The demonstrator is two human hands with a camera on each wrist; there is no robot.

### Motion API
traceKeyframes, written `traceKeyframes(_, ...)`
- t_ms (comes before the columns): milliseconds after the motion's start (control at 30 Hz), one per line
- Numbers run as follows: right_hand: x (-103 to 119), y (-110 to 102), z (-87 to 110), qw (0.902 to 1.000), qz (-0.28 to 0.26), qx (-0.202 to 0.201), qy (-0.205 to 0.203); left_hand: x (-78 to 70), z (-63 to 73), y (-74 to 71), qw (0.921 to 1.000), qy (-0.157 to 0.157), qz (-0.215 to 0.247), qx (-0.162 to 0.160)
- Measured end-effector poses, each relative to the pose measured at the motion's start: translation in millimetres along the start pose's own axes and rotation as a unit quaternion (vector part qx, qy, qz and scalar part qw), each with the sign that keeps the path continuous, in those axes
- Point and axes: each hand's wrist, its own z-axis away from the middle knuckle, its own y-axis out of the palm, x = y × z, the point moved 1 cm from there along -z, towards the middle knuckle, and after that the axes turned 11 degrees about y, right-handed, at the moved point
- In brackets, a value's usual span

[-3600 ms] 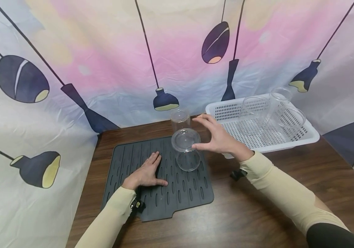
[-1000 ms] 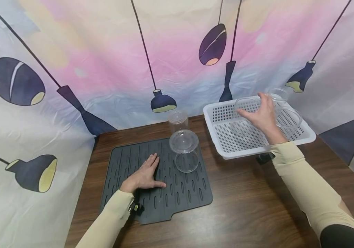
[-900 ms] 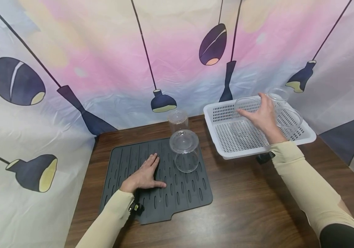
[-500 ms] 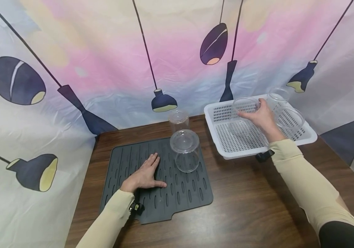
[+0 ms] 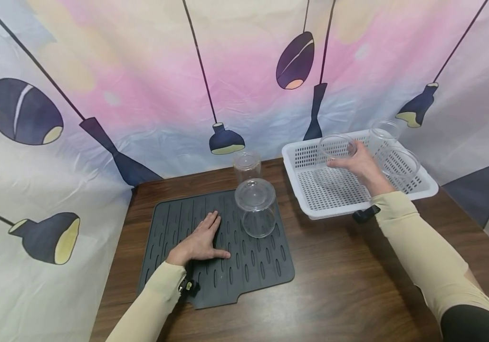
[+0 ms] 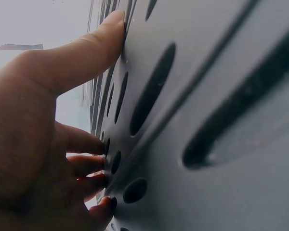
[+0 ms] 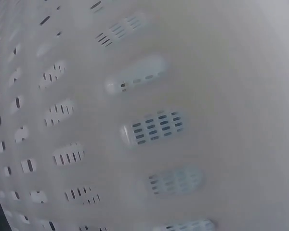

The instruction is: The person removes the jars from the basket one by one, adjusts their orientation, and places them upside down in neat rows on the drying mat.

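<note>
My left hand [image 5: 197, 242] lies flat with fingers spread on a dark grey ribbed drying mat [image 5: 223, 289]. In the left wrist view its thumb and fingertips touch the slotted mat [image 6: 164, 159]. My right hand [image 5: 361, 166] reaches into a white perforated basket [image 5: 330, 212] and grips a clear glass [image 5: 325, 178] by its side, below the rim; some fingers are hidden behind it. Only the basket's slotted wall [image 7: 154, 127] fills the right wrist view. At the mat's right side, a clear glass [image 5: 254, 195] stands upside down, with another glass [image 5: 246, 166] behind it.
Two more clear glasses stand in the basket's right part: a rear glass [image 5: 384, 133] and a nearer glass [image 5: 400, 166]. The brown wooden table [image 5: 334, 280] bears mat and basket. A lamp-patterned cloth [image 5: 154, 61] hangs directly behind the table.
My right hand has moved from beside the mat's glasses into the basket. In the last second it slid lower along the glass, which shifted slightly left. The left hand stays put.
</note>
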Motion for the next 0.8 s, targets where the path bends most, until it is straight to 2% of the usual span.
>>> traceKeyframes(633,0.3,-0.8,1.2,0.9994,-0.005,-0.032,-0.016,0.0,0.4,-0.4,1.0000,0.001,0.000,-0.003)
traceKeyframes(800,1.2,-0.2,1.9,0.9993,-0.010,-0.029,-0.024,-0.3,0.2,-0.4,1.0000,0.001,-0.001,-0.001)
